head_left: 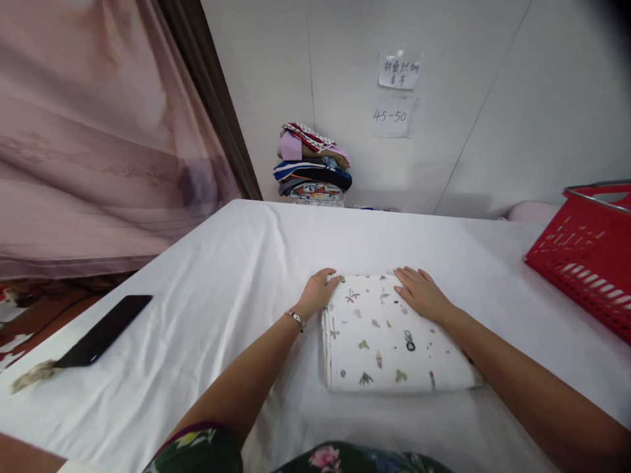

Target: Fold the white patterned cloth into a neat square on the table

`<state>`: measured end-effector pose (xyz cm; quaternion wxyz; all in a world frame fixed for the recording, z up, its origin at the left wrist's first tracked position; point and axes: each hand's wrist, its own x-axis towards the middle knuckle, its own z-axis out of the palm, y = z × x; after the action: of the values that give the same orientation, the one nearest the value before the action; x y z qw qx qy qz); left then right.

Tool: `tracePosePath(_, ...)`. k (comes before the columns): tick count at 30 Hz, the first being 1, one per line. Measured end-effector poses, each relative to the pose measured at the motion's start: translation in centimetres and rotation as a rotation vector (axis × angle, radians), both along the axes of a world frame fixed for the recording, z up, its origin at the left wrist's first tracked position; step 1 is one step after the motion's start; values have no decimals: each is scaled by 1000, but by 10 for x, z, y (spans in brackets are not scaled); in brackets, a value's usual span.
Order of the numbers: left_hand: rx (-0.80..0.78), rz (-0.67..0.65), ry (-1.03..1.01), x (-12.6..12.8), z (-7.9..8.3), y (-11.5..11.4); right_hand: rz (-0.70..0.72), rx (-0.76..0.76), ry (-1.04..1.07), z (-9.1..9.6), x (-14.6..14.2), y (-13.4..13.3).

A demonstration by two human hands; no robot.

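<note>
A white cloth (369, 335) printed with small leaves, shells and starfish lies folded into a flat, layered rectangle on the white-covered table. At its far left corner rests my left hand (318, 292), thumb on the cloth and fingers reaching along the edge, apart from the thumb. My right hand (421, 295) lies with fingers spread on the far right part of the cloth, palm down. Part of the cloth's right side is hidden beneath my right hand and forearm.
A dark phone (106, 332) with a fluffy strap lies on the table's left side. At the right edge stands a red plastic basket (586, 240). Folded fabrics (315, 164) are stacked beyond the far edge, by the wall. A pink curtain (98, 131) hangs at left.
</note>
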<state>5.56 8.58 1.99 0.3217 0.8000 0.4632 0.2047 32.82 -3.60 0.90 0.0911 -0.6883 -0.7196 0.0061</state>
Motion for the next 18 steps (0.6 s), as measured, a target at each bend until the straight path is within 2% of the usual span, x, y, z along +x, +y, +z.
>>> tracePosePath(3,54,9,120,2,7,-3,-12,-8,-7,5,-1,-1)
tracePosePath(6,268,35,251,7,16,-10,-9,28,7,16,-12,-2)
tracePosePath(8,429,-32,267,13,21,-15,34,60,38,23,-22,1)
tracePosePath(10,501,-130,257,20,22,-17,72,68,80,26,-30,7)
tracePosePath(13,431,-187,261,28,16,-13,66,35,144,23,-34,21)
tracePosePath(18,359,-147,200,32,4,-4,28,21,289,16,-28,34)
